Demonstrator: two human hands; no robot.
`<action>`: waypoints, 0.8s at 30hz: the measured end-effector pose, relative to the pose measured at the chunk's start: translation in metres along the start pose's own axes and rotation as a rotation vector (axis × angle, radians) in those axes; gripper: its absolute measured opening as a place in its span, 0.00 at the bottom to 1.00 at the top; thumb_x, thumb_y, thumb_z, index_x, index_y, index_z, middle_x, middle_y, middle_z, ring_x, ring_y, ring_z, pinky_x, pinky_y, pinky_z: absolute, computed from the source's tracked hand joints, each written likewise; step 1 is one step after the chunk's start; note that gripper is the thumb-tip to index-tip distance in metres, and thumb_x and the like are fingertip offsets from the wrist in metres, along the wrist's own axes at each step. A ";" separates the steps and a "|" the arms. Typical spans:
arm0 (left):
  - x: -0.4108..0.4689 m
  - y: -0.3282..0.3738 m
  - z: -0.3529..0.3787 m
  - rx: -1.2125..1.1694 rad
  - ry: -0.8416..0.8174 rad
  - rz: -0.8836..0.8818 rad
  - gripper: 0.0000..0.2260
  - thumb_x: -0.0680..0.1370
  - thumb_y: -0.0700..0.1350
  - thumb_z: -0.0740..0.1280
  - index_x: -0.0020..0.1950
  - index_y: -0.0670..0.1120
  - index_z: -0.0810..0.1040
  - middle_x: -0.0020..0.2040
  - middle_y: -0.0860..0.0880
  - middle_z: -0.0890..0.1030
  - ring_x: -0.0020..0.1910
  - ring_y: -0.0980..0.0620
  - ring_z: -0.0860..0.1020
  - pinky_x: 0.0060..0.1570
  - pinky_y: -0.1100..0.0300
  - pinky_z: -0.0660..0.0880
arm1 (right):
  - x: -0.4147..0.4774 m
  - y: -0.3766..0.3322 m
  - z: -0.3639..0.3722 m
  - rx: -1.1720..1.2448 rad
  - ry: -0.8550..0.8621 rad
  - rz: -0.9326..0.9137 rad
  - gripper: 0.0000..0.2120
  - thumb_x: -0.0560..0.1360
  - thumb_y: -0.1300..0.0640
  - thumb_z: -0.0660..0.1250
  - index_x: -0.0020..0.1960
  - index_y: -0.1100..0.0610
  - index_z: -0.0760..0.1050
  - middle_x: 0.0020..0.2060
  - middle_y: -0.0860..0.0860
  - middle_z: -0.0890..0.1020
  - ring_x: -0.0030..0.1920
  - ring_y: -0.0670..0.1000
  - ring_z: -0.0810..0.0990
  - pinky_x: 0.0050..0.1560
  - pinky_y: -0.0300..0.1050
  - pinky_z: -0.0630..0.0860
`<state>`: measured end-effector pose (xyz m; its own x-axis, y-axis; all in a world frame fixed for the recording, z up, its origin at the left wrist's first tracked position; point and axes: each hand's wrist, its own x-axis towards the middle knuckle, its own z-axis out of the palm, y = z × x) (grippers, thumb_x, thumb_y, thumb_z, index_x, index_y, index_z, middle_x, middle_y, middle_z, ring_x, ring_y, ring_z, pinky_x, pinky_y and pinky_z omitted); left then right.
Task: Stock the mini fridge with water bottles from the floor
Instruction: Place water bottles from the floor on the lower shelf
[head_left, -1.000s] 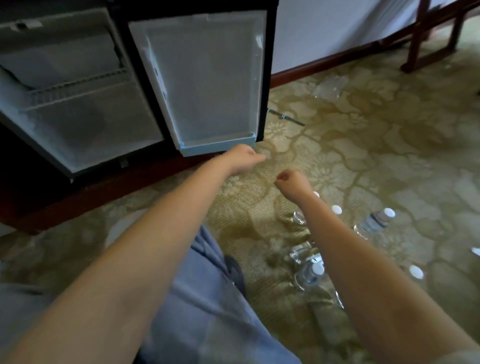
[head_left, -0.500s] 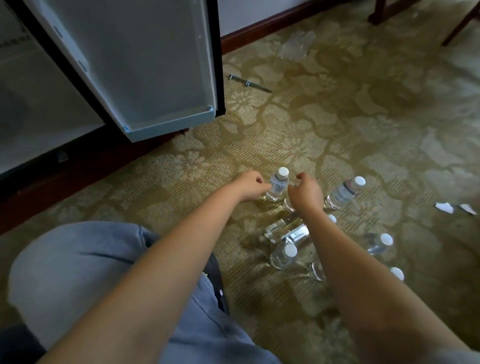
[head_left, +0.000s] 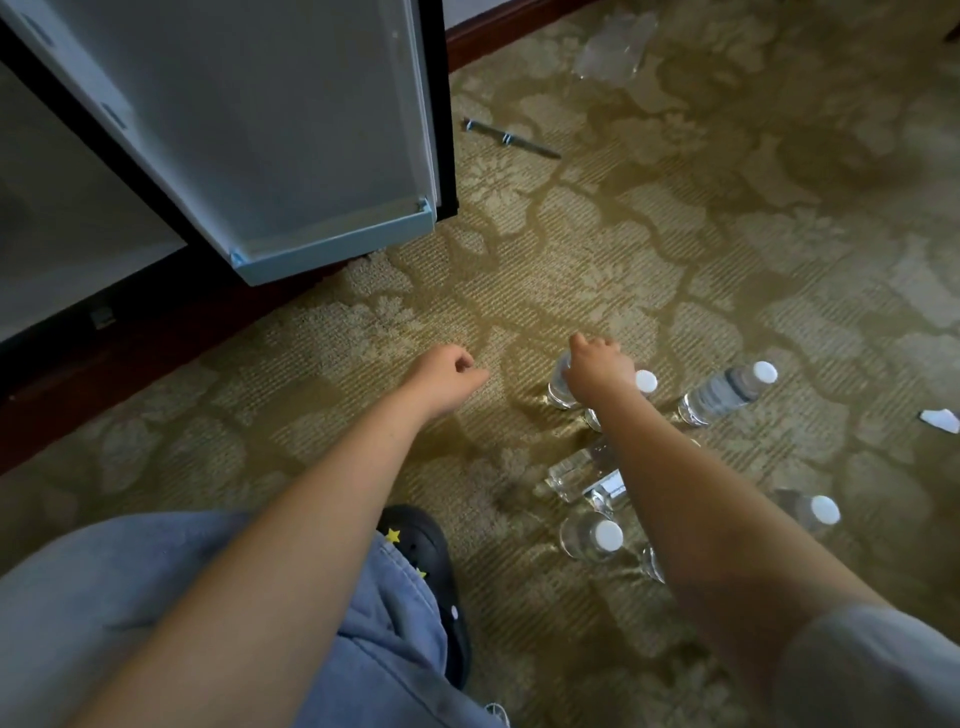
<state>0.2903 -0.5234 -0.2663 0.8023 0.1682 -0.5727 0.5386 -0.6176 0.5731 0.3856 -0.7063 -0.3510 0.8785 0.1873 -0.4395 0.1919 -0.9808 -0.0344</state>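
Note:
Several clear water bottles with white caps stand or lie on the patterned carpet at the right. My right hand (head_left: 597, 364) grips the top of the nearest upright bottle (head_left: 558, 388), covering its cap. Beside it stands another bottle (head_left: 645, 383), and one more (head_left: 724, 392) leans further right. A bottle (head_left: 592, 535) stands closer to me, and one (head_left: 582, 467) lies flat under my forearm. My left hand (head_left: 449, 371) hovers over bare carpet with loosely curled fingers, holding nothing. The mini fridge door (head_left: 291, 135) hangs open at the upper left, its bottom shelf (head_left: 332, 249) without bottles.
The fridge interior (head_left: 62, 223) is at the far left. A metal rod (head_left: 511, 139) and crumpled clear plastic (head_left: 610, 49) lie on the carpet beyond. A white scrap (head_left: 939, 419) is at the right edge. My knee and black shoe (head_left: 421, 545) are below.
The view has dropped lower toward the floor. My right hand closed over the top of the upright bottle; my left hand drew back left, away from it.

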 end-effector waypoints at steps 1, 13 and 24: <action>0.000 -0.001 0.000 -0.006 0.002 -0.006 0.18 0.79 0.50 0.62 0.66 0.44 0.71 0.53 0.49 0.75 0.48 0.52 0.74 0.44 0.59 0.73 | 0.000 -0.003 0.001 0.030 0.016 -0.009 0.18 0.80 0.56 0.59 0.69 0.58 0.62 0.63 0.61 0.73 0.64 0.61 0.70 0.53 0.54 0.72; -0.005 -0.001 -0.001 -0.033 0.077 0.044 0.43 0.68 0.54 0.75 0.76 0.48 0.56 0.78 0.49 0.51 0.75 0.45 0.55 0.71 0.43 0.61 | -0.051 -0.045 -0.037 0.989 0.350 -0.019 0.10 0.74 0.51 0.67 0.51 0.55 0.72 0.38 0.46 0.75 0.39 0.50 0.74 0.38 0.43 0.68; -0.015 0.013 0.004 -0.204 0.111 0.156 0.28 0.64 0.46 0.78 0.61 0.49 0.73 0.51 0.52 0.78 0.52 0.51 0.77 0.51 0.59 0.74 | -0.085 -0.047 -0.087 1.554 -0.026 -0.278 0.03 0.70 0.57 0.68 0.43 0.54 0.76 0.34 0.48 0.75 0.31 0.46 0.72 0.33 0.40 0.68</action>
<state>0.2839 -0.5368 -0.2527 0.8969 0.1731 -0.4071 0.4379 -0.4768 0.7622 0.3394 -0.6716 -0.2340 0.8832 0.3784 -0.2771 -0.2931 -0.0160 -0.9559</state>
